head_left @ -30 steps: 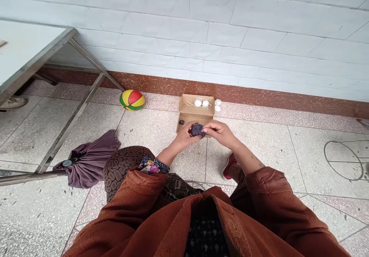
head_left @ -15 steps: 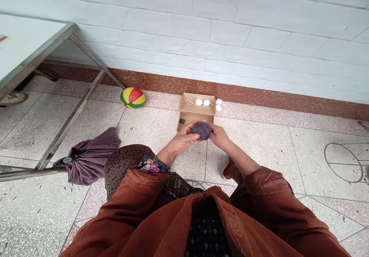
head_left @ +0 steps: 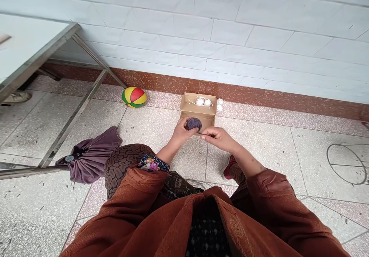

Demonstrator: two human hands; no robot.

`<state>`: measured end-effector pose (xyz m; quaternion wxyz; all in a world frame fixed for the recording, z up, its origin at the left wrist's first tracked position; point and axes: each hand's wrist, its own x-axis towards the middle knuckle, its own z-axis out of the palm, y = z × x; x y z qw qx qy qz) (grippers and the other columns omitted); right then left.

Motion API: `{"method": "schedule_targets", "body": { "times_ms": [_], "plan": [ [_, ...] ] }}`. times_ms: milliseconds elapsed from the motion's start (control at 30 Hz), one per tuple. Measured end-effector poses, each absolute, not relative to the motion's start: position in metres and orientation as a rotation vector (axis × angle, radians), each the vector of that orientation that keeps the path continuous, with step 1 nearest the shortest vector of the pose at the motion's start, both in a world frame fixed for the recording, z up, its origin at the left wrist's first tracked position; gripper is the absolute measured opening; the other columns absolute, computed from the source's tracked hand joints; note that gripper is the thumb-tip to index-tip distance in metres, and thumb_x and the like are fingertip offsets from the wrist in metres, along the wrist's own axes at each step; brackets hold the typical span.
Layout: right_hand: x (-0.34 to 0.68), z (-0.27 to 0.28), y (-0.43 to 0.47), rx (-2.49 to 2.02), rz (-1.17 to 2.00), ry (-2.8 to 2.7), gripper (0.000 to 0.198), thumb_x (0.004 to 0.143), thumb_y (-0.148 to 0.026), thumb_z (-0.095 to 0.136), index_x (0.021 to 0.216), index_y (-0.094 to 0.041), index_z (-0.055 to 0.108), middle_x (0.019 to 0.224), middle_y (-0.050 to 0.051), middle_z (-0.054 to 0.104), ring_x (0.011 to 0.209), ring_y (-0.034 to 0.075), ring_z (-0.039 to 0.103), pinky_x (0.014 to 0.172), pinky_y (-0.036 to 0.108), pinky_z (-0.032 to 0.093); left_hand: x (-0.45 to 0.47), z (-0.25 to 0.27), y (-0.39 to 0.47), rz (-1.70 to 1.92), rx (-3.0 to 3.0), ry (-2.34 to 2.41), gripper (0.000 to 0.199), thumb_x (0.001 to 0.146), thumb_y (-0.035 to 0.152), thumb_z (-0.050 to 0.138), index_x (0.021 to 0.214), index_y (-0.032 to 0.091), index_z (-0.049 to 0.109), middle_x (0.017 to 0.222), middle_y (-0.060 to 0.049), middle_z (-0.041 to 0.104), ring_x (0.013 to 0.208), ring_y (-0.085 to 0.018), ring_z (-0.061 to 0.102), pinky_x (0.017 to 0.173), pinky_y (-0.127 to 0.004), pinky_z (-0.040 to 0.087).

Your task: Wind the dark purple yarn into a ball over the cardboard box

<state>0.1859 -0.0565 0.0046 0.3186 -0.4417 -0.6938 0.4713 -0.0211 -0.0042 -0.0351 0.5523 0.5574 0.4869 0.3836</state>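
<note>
A dark purple ball of yarn [head_left: 194, 124] is gripped in my left hand [head_left: 182, 130], the thumb across its near side. Just right of the ball, my right hand [head_left: 218, 138] pinches a thin strand of the same yarn, its fingers pressed together. Both hands are over the front of an open cardboard box [head_left: 208, 122] on the floor. On the box's raised back part lie two white yarn balls [head_left: 203, 101] with loose thread. More small white balls [head_left: 220, 104] sit just right of the box. The left part of the box's inside is hidden by my left hand and the yarn.
A red, yellow and green ball [head_left: 134, 97] lies by the wall, left of the box. A metal-framed table [head_left: 40, 49] stands at the left, with a folded purple umbrella [head_left: 89, 157] near its lower bar. A wire ring [head_left: 346, 164] is on the floor at right.
The yarn ball has moved left and slightly up with my left hand. My right hand has come away from the ball and now pinches its strand.
</note>
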Motion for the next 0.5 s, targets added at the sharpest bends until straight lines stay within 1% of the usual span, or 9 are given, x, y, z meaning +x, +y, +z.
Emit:
{"method": "schedule_targets", "body": {
  "times_ms": [33,100,200,300,333,400,500],
  "plan": [
    [0.188,0.009,-0.055,-1.152,1.259,-1.765,0.029,0.097,-0.048,0.065,0.089,-0.021,0.070,0.075,-0.001,0.061,0.065,0.013,0.051,0.063,0.026,0.041,-0.021,-0.035,-0.004,0.887,1.384,1.159,0.060,0.068,0.034,0.086,0.123,0.019,0.068,0.122,-0.010,0.063,0.108,-0.024,0.063,0.095,-0.039,0.050],
    [0.192,0.016,-0.051,-1.158,1.228,-1.653,0.030,0.096,-0.050,0.067,0.088,-0.021,0.071,0.076,-0.001,0.063,0.067,0.014,0.052,0.064,0.027,0.042,-0.020,-0.032,-0.007,0.806,1.466,1.133,0.061,0.069,0.035,0.086,0.125,0.018,0.068,0.124,-0.011,0.063,0.111,-0.025,0.062,0.097,-0.040,0.049],
    [0.197,0.015,-0.042,-1.218,1.085,-1.532,0.030,0.094,-0.050,0.069,0.086,-0.022,0.070,0.078,0.000,0.064,0.071,0.015,0.054,0.069,0.029,0.044,-0.019,-0.026,-0.013,0.681,1.499,0.982,0.063,0.074,0.040,0.083,0.132,0.019,0.066,0.126,-0.011,0.064,0.108,-0.025,0.062,0.095,-0.040,0.049],
    [0.200,0.006,-0.035,-1.290,0.977,-1.473,0.030,0.092,-0.051,0.070,0.084,-0.022,0.069,0.077,0.000,0.063,0.072,0.016,0.055,0.073,0.031,0.045,-0.018,-0.021,-0.019,0.613,1.385,0.782,0.072,0.078,0.041,0.083,0.143,0.024,0.059,0.124,-0.010,0.065,0.106,-0.023,0.063,0.093,-0.038,0.049],
    [0.200,0.002,-0.034,-1.317,0.961,-1.466,0.031,0.092,-0.052,0.069,0.084,-0.022,0.068,0.077,0.000,0.062,0.072,0.016,0.054,0.073,0.031,0.045,-0.018,-0.019,-0.020,0.595,1.333,0.723,0.076,0.079,0.041,0.083,0.148,0.026,0.055,0.122,-0.009,0.066,0.104,-0.022,0.063,0.091,-0.036,0.050],
    [0.198,-0.006,-0.032,-1.371,0.960,-1.475,0.031,0.093,-0.051,0.067,0.083,-0.022,0.067,0.076,0.000,0.062,0.071,0.016,0.054,0.071,0.030,0.044,-0.019,-0.017,-0.022,0.576,1.237,0.645,0.080,0.081,0.040,0.081,0.153,0.031,0.050,0.118,-0.007,0.067,0.100,-0.021,0.062,0.081,-0.030,0.049],
    [0.194,-0.016,-0.032,-1.436,0.988,-1.528,0.028,0.094,-0.045,0.063,0.079,-0.021,0.065,0.074,-0.001,0.061,0.070,0.016,0.055,0.070,0.029,0.043,-0.021,-0.013,-0.024,0.600,1.108,0.601,0.072,0.082,0.038,0.078,0.150,0.032,0.055,0.125,-0.008,0.065,0.095,-0.018,0.060,0.067,-0.024,0.044]
  ]
}}
